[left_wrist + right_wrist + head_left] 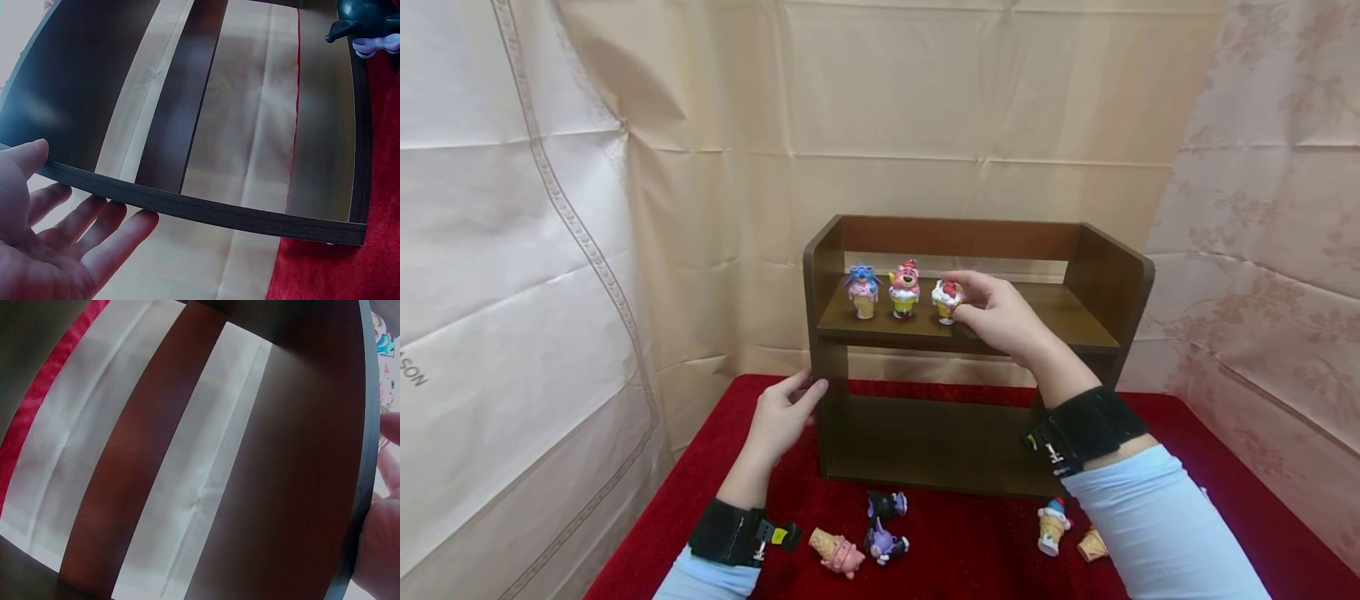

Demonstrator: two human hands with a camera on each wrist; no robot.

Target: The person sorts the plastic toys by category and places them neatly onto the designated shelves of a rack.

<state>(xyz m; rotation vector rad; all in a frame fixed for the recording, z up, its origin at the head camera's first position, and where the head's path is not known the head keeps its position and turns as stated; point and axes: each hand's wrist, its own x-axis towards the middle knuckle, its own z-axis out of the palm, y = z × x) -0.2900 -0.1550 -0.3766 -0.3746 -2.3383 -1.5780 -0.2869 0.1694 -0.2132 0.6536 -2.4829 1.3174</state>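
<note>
In the left wrist view, I observe the left hand [53, 244], fingers [122, 245] extended, at the edge [212, 214] of a dark shelf unit [178, 119]; a black figurine [370, 17] with lilac detail [379, 45] appears upper right, against red cloth [384, 144]

From head height, one view looks forward and down at the shelf [966, 238]; both wrist views share it, close, tilted.

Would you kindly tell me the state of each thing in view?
Shelf: upright
Blue figure: standing
Bear: standing
White figure: upright
Right hand: pinching white figure
Left hand: extended at shelf's left side
Pink figure: lying
Hatted figure: lying
Black figure: pose unclear
Purple figure: pose unclear
Cone: partly hidden by sleeve
</note>
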